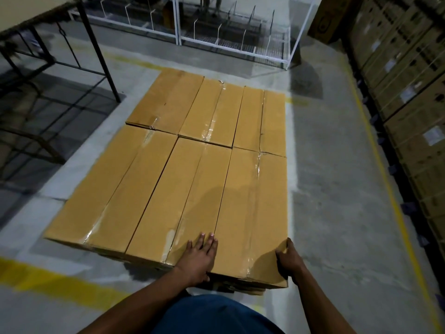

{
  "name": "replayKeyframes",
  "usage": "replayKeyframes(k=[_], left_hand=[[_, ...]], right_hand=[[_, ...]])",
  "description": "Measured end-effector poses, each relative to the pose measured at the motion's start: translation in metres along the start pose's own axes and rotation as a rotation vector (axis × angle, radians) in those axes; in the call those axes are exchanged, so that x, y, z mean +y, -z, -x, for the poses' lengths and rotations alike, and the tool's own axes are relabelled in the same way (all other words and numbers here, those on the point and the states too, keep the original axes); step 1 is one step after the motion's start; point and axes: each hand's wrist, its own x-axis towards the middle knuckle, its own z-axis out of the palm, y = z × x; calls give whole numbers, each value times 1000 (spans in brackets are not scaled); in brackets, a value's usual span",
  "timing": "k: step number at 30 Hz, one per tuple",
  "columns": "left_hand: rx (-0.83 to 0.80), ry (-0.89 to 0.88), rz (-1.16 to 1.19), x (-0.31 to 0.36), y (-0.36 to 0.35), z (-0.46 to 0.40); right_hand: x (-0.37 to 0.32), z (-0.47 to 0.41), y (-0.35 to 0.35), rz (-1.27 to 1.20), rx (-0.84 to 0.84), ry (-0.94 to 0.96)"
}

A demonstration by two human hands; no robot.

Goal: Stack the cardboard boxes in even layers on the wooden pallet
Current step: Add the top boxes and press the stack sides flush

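Several long tan cardboard boxes, taped along their seams, lie side by side in one flat layer in front of me. The near right box point(252, 201) is the one I touch. My left hand point(198, 256) rests flat on top at its near left edge, fingers straight. My right hand point(287, 259) grips its near right corner, thumb on top and fingers round the side. The near middle box point(173, 201) and near left box point(108, 189) lie beside it. Three more boxes point(212, 109) fill the far row. The pallet beneath is hidden, apart from a dark sliver point(231, 289) under the near edge.
A metal-framed table point(36, 18) stands at the far left. A white wire rack point(231, 32) stands behind the layer. Strapped stacks of large cartons point(409, 92) line the right side behind a yellow floor line point(385, 165). Concrete floor surrounds the layer.
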Motion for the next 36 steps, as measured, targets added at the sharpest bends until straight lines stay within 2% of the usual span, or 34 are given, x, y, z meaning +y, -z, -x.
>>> replayKeyframes(k=[11, 36], left_hand=[[33, -18, -61, -9, -4, -1], [13, -102, -195, -12, -5, 9]], right_hand=[[2, 12, 0, 44, -47, -15], [-2, 21, 1, 214, -25, 16]])
